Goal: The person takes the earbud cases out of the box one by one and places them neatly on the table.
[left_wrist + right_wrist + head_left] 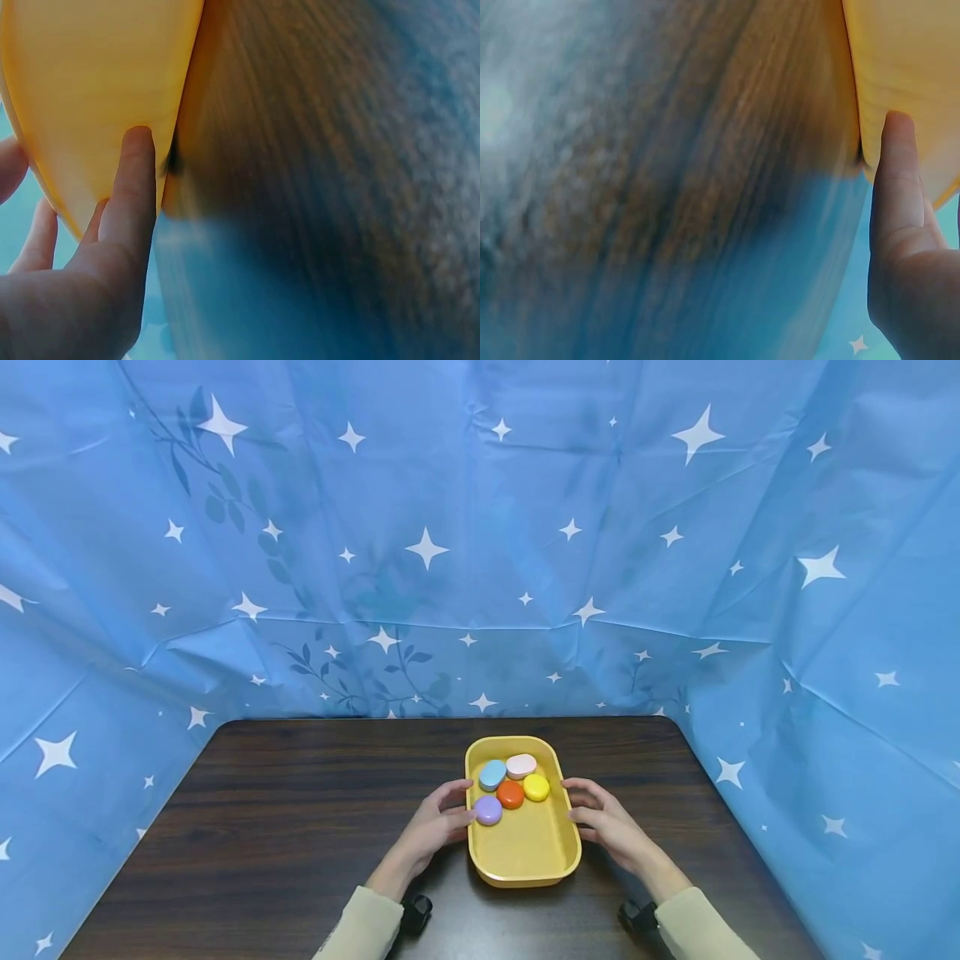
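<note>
A yellow rectangular tray (pixel 525 852) with rounded corners sits on the dark table. In its far half lie several smooth rounded pieces: a blue oval (pixel 492 774), a pink oval (pixel 521 766), a yellow round one (pixel 536 787), an orange-red one (pixel 511 794) and a purple one (pixel 488 810). My left hand (pixel 435 825) touches the tray's left side, its fingers fairly straight against the outer wall in the left wrist view. On the opposite side, my right hand (pixel 617 828) rests its extended fingers along the wall. Part of the right hand is cut off in the right wrist view.
The dark wood-grain table (pixel 300 810) extends to both sides of the tray. Behind and beside it hangs a blue cloth (pixel 480 568) with white stars. Each wrist wears a black strapped device, the left one (pixel 416 912) and the right one (pixel 637 917).
</note>
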The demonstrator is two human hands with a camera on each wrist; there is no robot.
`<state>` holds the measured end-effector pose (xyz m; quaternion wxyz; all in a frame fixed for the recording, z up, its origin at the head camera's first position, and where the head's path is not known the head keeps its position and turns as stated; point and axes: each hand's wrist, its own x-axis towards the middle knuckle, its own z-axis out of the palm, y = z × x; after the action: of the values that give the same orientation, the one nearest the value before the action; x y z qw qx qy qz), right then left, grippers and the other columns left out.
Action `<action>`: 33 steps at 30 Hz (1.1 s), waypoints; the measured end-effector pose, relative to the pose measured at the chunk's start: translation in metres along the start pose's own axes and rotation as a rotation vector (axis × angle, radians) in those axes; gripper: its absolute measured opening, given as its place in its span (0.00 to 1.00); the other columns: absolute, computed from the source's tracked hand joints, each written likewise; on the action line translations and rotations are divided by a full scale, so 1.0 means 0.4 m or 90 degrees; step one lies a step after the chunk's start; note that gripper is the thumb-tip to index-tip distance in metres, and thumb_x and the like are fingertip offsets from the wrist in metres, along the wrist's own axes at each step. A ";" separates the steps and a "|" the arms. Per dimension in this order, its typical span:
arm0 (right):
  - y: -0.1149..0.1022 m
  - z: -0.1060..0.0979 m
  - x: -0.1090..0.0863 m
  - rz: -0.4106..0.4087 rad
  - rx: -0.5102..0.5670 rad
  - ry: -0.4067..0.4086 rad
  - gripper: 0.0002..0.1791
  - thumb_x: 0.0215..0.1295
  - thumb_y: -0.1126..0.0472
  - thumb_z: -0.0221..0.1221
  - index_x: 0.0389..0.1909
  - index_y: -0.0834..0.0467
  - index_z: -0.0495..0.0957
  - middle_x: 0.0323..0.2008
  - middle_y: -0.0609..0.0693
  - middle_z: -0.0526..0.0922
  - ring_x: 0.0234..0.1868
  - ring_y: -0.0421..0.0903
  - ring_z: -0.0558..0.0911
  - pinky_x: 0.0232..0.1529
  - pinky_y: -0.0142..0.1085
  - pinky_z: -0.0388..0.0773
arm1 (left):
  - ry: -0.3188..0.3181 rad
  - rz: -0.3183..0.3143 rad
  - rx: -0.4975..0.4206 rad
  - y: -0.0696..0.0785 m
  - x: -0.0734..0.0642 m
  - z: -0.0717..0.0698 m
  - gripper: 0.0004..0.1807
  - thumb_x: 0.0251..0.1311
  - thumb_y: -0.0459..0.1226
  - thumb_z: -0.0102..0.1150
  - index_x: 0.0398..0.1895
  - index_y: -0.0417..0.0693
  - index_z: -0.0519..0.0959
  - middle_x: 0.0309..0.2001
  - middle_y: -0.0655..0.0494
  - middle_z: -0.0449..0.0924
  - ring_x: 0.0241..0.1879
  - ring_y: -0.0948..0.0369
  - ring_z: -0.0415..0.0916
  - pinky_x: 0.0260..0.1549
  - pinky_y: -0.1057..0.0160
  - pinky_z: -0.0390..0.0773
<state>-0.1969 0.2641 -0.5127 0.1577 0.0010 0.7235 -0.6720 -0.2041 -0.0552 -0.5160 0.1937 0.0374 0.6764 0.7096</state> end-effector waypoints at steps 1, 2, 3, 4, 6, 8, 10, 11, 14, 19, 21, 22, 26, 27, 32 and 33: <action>0.000 0.002 0.000 0.002 0.001 0.001 0.29 0.72 0.66 0.55 0.72 0.58 0.63 0.66 0.65 0.71 0.61 0.58 0.77 0.56 0.51 0.79 | 0.000 -0.001 0.001 0.001 -0.001 -0.001 0.31 0.67 0.35 0.62 0.73 0.45 0.67 0.70 0.39 0.64 0.60 0.48 0.76 0.53 0.53 0.81; 0.000 0.003 0.001 0.003 0.001 0.001 0.29 0.72 0.66 0.55 0.72 0.58 0.63 0.66 0.65 0.71 0.61 0.58 0.77 0.56 0.51 0.79 | 0.001 -0.002 0.002 0.001 -0.002 -0.003 0.31 0.68 0.35 0.62 0.73 0.45 0.67 0.70 0.39 0.64 0.60 0.48 0.76 0.53 0.53 0.81; 0.000 0.005 0.001 0.003 0.002 0.002 0.29 0.72 0.66 0.55 0.72 0.58 0.63 0.66 0.65 0.71 0.61 0.58 0.77 0.56 0.51 0.79 | 0.002 -0.002 0.004 0.002 -0.003 -0.004 0.31 0.68 0.35 0.62 0.73 0.45 0.67 0.70 0.39 0.64 0.60 0.47 0.76 0.53 0.53 0.81; 0.000 0.007 0.002 0.003 0.003 0.002 0.29 0.72 0.66 0.55 0.72 0.58 0.63 0.66 0.65 0.71 0.61 0.58 0.77 0.56 0.51 0.79 | 0.001 -0.003 0.003 0.002 -0.004 -0.006 0.31 0.68 0.35 0.62 0.73 0.45 0.67 0.70 0.39 0.64 0.60 0.47 0.76 0.53 0.52 0.81; -0.001 0.011 0.004 0.002 0.006 0.001 0.29 0.72 0.66 0.55 0.72 0.58 0.63 0.66 0.65 0.71 0.61 0.57 0.77 0.56 0.51 0.79 | 0.001 -0.003 -0.001 0.004 -0.006 -0.008 0.31 0.68 0.34 0.62 0.73 0.44 0.66 0.70 0.38 0.64 0.61 0.46 0.76 0.53 0.52 0.81; -0.001 0.014 0.006 0.001 0.007 0.001 0.29 0.71 0.66 0.55 0.72 0.58 0.63 0.66 0.64 0.71 0.60 0.57 0.77 0.56 0.51 0.79 | 0.001 -0.001 -0.003 0.005 -0.008 -0.011 0.31 0.68 0.34 0.62 0.73 0.44 0.66 0.70 0.39 0.64 0.60 0.46 0.76 0.53 0.52 0.80; -0.001 0.016 0.007 0.001 0.008 0.001 0.29 0.71 0.67 0.55 0.72 0.59 0.63 0.66 0.64 0.71 0.60 0.57 0.77 0.56 0.51 0.80 | 0.000 0.000 -0.005 0.005 -0.009 -0.013 0.30 0.68 0.34 0.61 0.73 0.44 0.67 0.70 0.39 0.64 0.60 0.46 0.76 0.54 0.52 0.80; -0.001 0.017 0.008 0.000 0.009 0.000 0.29 0.71 0.67 0.55 0.72 0.59 0.63 0.66 0.65 0.71 0.60 0.57 0.77 0.56 0.51 0.80 | -0.001 0.000 -0.004 0.005 -0.009 -0.015 0.30 0.68 0.34 0.61 0.73 0.44 0.67 0.70 0.39 0.63 0.60 0.47 0.76 0.54 0.52 0.80; -0.002 0.019 0.007 0.001 0.009 -0.004 0.29 0.71 0.67 0.55 0.72 0.59 0.63 0.66 0.65 0.71 0.60 0.58 0.77 0.55 0.51 0.80 | -0.002 -0.002 0.002 0.005 -0.011 -0.018 0.30 0.68 0.35 0.61 0.73 0.45 0.67 0.71 0.39 0.63 0.60 0.47 0.76 0.55 0.51 0.80; -0.003 0.022 0.007 0.003 0.009 -0.015 0.30 0.71 0.67 0.55 0.72 0.59 0.62 0.66 0.65 0.71 0.60 0.58 0.77 0.56 0.52 0.79 | -0.001 -0.008 0.004 0.004 -0.013 -0.024 0.31 0.68 0.36 0.62 0.73 0.46 0.67 0.71 0.39 0.63 0.60 0.47 0.76 0.55 0.50 0.79; -0.004 0.025 0.007 0.003 0.010 -0.016 0.30 0.71 0.66 0.56 0.72 0.59 0.63 0.65 0.65 0.71 0.60 0.57 0.77 0.55 0.52 0.80 | 0.000 -0.010 0.003 0.005 -0.014 -0.028 0.31 0.68 0.35 0.62 0.73 0.46 0.67 0.71 0.39 0.63 0.60 0.47 0.76 0.55 0.50 0.79; -0.004 0.026 0.007 0.003 0.010 -0.015 0.30 0.71 0.66 0.56 0.72 0.59 0.63 0.65 0.65 0.72 0.60 0.57 0.78 0.55 0.52 0.80 | 0.001 -0.010 0.004 0.005 -0.015 -0.029 0.31 0.68 0.35 0.62 0.73 0.45 0.67 0.71 0.39 0.63 0.60 0.47 0.76 0.55 0.50 0.79; -0.004 0.033 0.009 0.005 0.012 -0.011 0.30 0.70 0.66 0.57 0.72 0.58 0.64 0.64 0.64 0.73 0.58 0.56 0.78 0.55 0.51 0.80 | 0.003 -0.013 0.002 0.008 -0.019 -0.035 0.31 0.68 0.35 0.62 0.73 0.45 0.66 0.70 0.39 0.64 0.60 0.47 0.76 0.55 0.50 0.79; -0.004 0.035 0.009 0.005 0.012 -0.010 0.29 0.70 0.66 0.57 0.71 0.58 0.64 0.64 0.64 0.73 0.58 0.56 0.78 0.55 0.51 0.80 | 0.003 -0.014 0.001 0.008 -0.019 -0.036 0.31 0.68 0.35 0.62 0.73 0.45 0.66 0.70 0.39 0.64 0.60 0.48 0.76 0.55 0.50 0.79; -0.005 0.044 0.011 0.005 0.011 -0.009 0.29 0.70 0.66 0.57 0.71 0.58 0.64 0.64 0.63 0.73 0.59 0.56 0.78 0.55 0.51 0.80 | 0.004 -0.016 0.002 0.009 -0.027 -0.044 0.31 0.68 0.36 0.62 0.73 0.46 0.67 0.70 0.40 0.64 0.60 0.48 0.76 0.55 0.50 0.79; -0.005 0.045 0.011 0.005 0.011 -0.009 0.29 0.70 0.66 0.57 0.71 0.58 0.64 0.64 0.64 0.73 0.59 0.57 0.78 0.55 0.51 0.80 | 0.005 -0.016 0.004 0.010 -0.028 -0.045 0.31 0.68 0.36 0.62 0.73 0.46 0.67 0.70 0.40 0.64 0.60 0.48 0.76 0.55 0.50 0.79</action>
<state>-0.1974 0.2455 -0.5124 0.1654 0.0005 0.7167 -0.6774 -0.2001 -0.0760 -0.5113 0.1998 0.0263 0.6797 0.7052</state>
